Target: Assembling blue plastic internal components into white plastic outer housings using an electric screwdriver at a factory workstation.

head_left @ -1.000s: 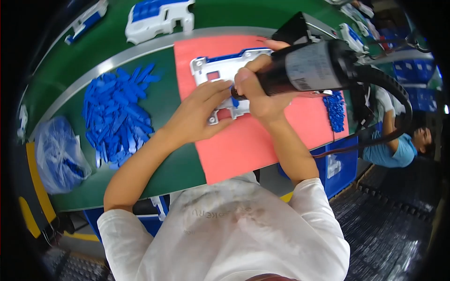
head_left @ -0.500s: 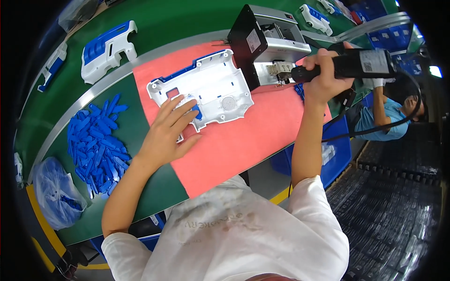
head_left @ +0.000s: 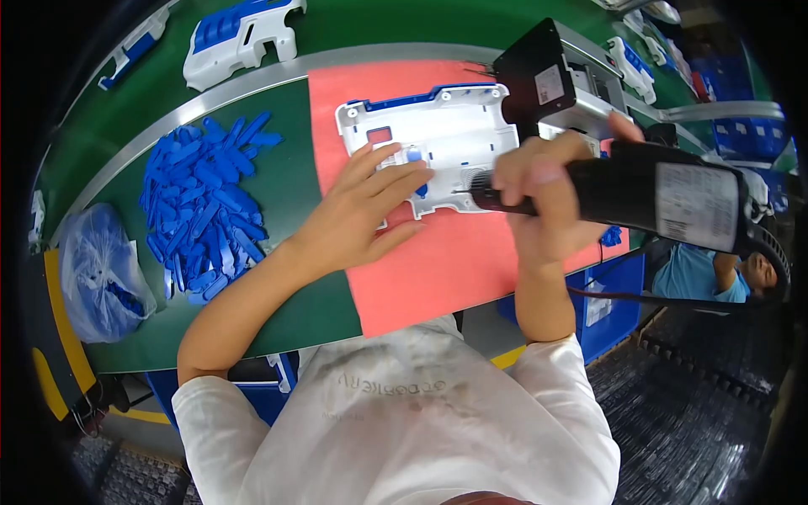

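On the green bench (head_left: 278,168), a pink mat (head_left: 438,261) underlies a white housing (head_left: 446,135).

Bright, even light from above, soft shadows; the right side is slightly blurred, and edges bend into black corners.

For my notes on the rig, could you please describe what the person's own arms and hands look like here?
Both forearms are bare and enter from the lower edge of the picture. The left hand and right hand are ungloved, and no rings, watch or wristband show. Short white sleeves of a T-shirt end near the elbows. No markings show on either arm.
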The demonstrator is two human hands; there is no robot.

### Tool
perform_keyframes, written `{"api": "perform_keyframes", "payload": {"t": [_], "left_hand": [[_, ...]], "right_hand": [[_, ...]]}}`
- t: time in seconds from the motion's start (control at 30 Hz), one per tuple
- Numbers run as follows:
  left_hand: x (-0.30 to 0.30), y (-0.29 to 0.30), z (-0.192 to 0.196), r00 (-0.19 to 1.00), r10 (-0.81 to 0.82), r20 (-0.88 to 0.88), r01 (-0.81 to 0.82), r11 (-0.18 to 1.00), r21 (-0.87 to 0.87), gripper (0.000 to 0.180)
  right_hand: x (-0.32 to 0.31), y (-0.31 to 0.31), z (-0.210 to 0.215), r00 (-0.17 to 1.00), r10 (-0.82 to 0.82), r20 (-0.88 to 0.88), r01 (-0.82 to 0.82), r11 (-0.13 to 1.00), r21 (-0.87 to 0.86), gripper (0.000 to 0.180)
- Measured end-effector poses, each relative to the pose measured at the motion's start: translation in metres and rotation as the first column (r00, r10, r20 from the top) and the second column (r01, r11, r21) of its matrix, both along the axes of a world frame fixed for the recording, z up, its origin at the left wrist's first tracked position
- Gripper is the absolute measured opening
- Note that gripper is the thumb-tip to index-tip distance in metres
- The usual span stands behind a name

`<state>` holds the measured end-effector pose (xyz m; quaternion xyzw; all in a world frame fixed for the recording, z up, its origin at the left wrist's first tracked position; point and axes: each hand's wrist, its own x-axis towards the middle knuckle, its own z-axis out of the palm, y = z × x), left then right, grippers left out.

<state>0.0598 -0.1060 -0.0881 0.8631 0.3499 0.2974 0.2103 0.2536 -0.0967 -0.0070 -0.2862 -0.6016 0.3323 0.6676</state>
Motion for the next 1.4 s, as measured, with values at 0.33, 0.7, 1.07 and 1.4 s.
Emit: {"api": "perform_keyframes", "payload": {"t": [0.33, 0.7, 1.07, 1.4], "left_hand": [[-0.001, 0.002, -0.013, 0.999, -0.009, 0.036, 0.005, 0.993, 0.115, 0.041], [-0.001, 0.002, -0.015, 1.0, -0.021, 0.017, 0.019, 0.997, 0.074, 0.043], [-0.001, 0.002, -0.016, 0.999, -0.009, 0.034, 0.004, 0.992, 0.124, 0.034], [-0.002, 0.001, -0.015, 0.999, -0.019, 0.044, 0.012, 0.989, 0.146, 0.031]], "right_hand": [[-0.024, 0.009, -0.031, 0.983, 0.156, -0.101, -0.161, 0.986, -0.052, 0.057], [-0.018, 0.005, -0.044, 0.986, 0.167, 0.012, -0.167, 0.986, -0.006, 0.058], [-0.022, 0.005, -0.04, 0.978, 0.209, -0.023, -0.207, 0.977, 0.048, 0.058], [-0.026, 0.003, -0.038, 0.976, 0.197, -0.09, -0.2, 0.98, -0.017, 0.058]]}}
